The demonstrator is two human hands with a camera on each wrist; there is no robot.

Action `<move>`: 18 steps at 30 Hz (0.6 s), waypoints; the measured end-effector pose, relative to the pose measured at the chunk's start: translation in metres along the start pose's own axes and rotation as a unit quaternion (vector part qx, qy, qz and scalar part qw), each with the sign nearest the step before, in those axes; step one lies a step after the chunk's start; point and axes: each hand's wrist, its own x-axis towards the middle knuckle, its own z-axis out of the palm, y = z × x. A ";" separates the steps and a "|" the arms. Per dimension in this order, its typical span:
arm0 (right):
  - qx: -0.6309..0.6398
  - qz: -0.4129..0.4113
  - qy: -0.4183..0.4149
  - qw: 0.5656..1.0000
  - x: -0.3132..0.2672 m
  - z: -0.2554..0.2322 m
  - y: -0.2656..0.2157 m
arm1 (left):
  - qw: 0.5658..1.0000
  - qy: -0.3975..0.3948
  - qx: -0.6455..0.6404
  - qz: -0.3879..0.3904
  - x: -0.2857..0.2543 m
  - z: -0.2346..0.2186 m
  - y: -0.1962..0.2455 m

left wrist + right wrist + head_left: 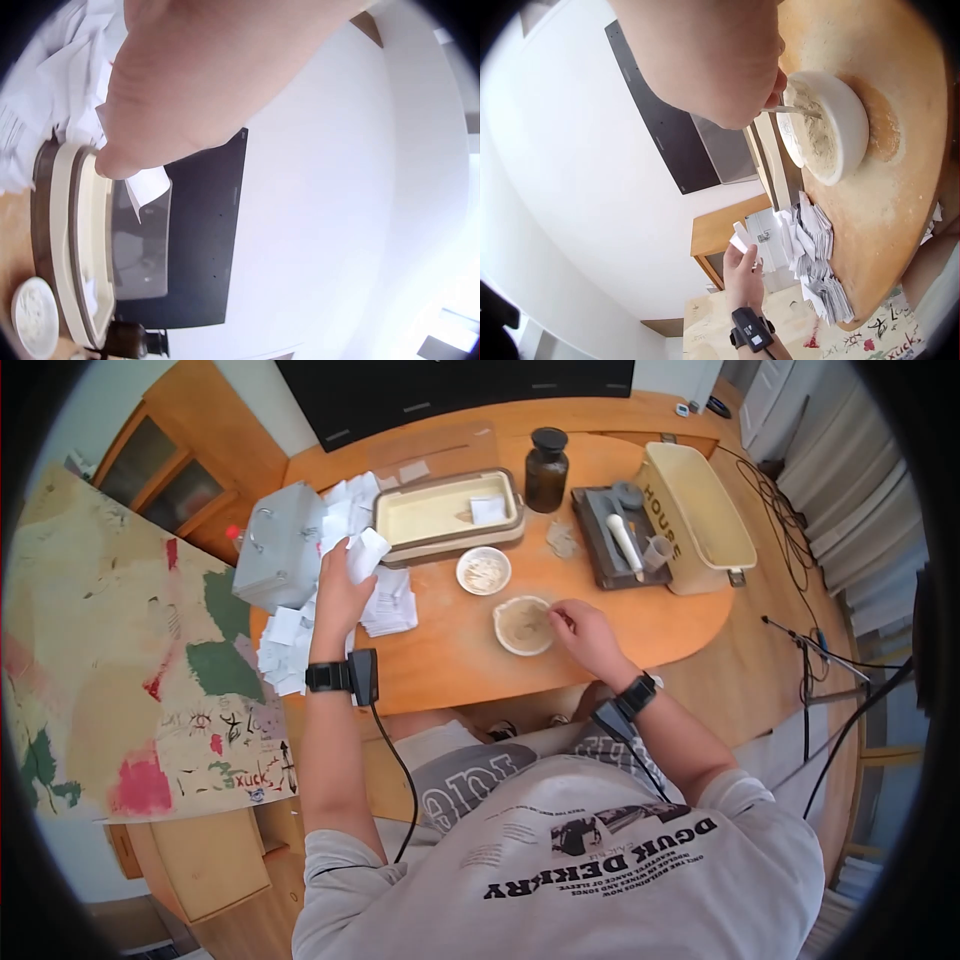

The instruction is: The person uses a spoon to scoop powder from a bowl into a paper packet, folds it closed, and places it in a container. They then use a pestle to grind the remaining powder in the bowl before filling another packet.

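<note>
The left hand (343,592) pinches a white paper packet (368,554) above the heap of folded white papers (391,603); in the left wrist view the packet (148,184) sticks out below the fingers. With its fingers curled, the right hand (588,637) is at the right rim of a white mortar-like bowl (508,643) of beige powder. In the right wrist view that hand (712,64) grips a thin light tool (798,111), whose end lies in the powder (815,139). A small white bowl (484,571) with pale pieces stands behind the powder bowl.
A cream tray (440,549) holds a paper. Behind are a dark jar (546,472), a grey tray (606,562) with a white pestle (624,544) and small cup, and a cream bin (700,510). A metal case (280,545) stands left.
</note>
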 end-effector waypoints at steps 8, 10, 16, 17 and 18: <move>0.010 0.007 0.039 0.999 0.006 -0.017 -0.004 | 0.976 -0.120 -0.178 0.026 -0.103 0.045 0.057; 0.007 -0.021 0.042 0.999 0.010 -0.017 -0.002 | 0.975 -0.133 -0.178 0.026 -0.114 0.051 0.058; -0.057 -0.091 0.022 0.994 0.019 -0.018 0.000 | 0.971 -0.135 -0.199 -0.009 -0.131 0.065 0.066; -0.063 -0.087 0.009 0.994 0.019 -0.017 0.002 | 0.968 -0.133 -0.211 -0.011 -0.132 0.067 0.069; -0.070 -0.084 -0.004 0.994 0.019 -0.015 0.005 | 0.966 -0.131 -0.222 -0.012 -0.133 0.070 0.072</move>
